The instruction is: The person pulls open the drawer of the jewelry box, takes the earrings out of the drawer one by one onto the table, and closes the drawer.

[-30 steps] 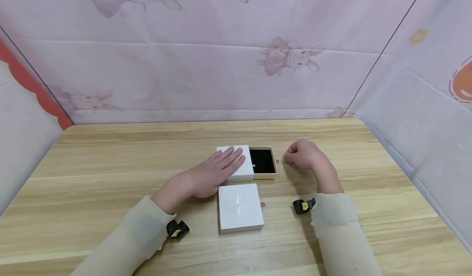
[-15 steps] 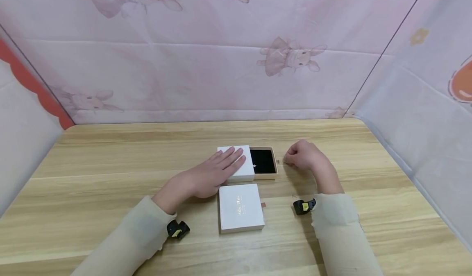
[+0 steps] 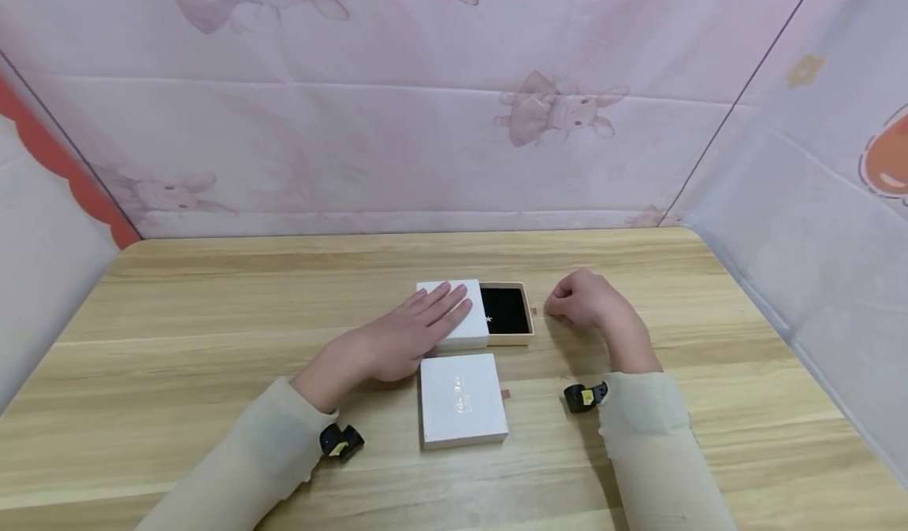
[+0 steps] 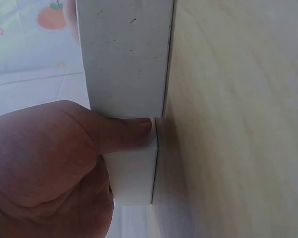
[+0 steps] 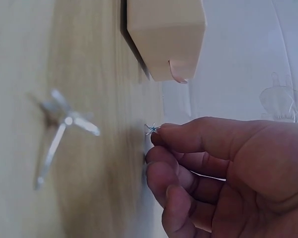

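My left hand (image 3: 404, 334) lies with straight fingers over the white sleeve (image 3: 475, 330) of a drawer box. In the left wrist view, its thumb (image 4: 134, 131) rests along the side wall of that box. The drawer (image 3: 507, 340) sticks out to the right, lined in black (image 3: 507, 310), with a small star (image 3: 489, 319) on the lining near the sleeve's edge. Just right of the drawer, my right hand (image 3: 585, 298) pinches a tiny silver star-shaped piece with a blue-green stone (image 5: 152, 129) between thumb and fingertip, close over the table.
A second white box (image 3: 464, 401) with gold lettering and a pink ribbon tab (image 3: 506, 394) lies in front of the first, shut. A blurred silver star-shaped piece (image 5: 68, 120) rests on the wooden table (image 3: 269, 279). Printed cloth (image 3: 397, 153) hangs behind.
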The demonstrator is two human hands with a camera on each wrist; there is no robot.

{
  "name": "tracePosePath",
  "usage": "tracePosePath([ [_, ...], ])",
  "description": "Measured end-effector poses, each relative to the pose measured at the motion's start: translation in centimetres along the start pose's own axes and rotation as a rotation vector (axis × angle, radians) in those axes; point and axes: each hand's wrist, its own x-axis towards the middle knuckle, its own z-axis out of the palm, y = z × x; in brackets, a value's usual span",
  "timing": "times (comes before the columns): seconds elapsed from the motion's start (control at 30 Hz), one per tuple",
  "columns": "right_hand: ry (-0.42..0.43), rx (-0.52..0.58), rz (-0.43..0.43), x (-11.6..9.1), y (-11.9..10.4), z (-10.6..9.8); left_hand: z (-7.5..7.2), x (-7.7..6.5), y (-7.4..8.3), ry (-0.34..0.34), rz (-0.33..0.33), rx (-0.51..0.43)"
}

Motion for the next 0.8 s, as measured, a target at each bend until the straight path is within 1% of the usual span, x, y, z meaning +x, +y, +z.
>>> tracePosePath([
  [0.17,0.001,0.002,0.005,-0.2,0.0,-0.1,-0.1,0.0,0.1,0.002,0.004,-0.009],
  [0.37,0.043,-0.018,0.001,-0.7,-0.5,-0.6,0.0,0.1,0.0,0.003,0.004,0.001],
  [0.47,0.047,-0.02,-0.027,-0.9,-1.1,-0.8,-0.1,0.0,0.0,-0.001,-0.001,0.009],
  [0.6,0.041,0.001,-0.086,-1.3,-2.3,-0.9,-0.2,0.0,0.1,-0.002,-0.007,0.01],
  [0.8,0.032,0.017,-0.145,-1.9,-4.1,-0.6,-0.3,-0.1,0.2,-0.007,-0.014,0.006],
])
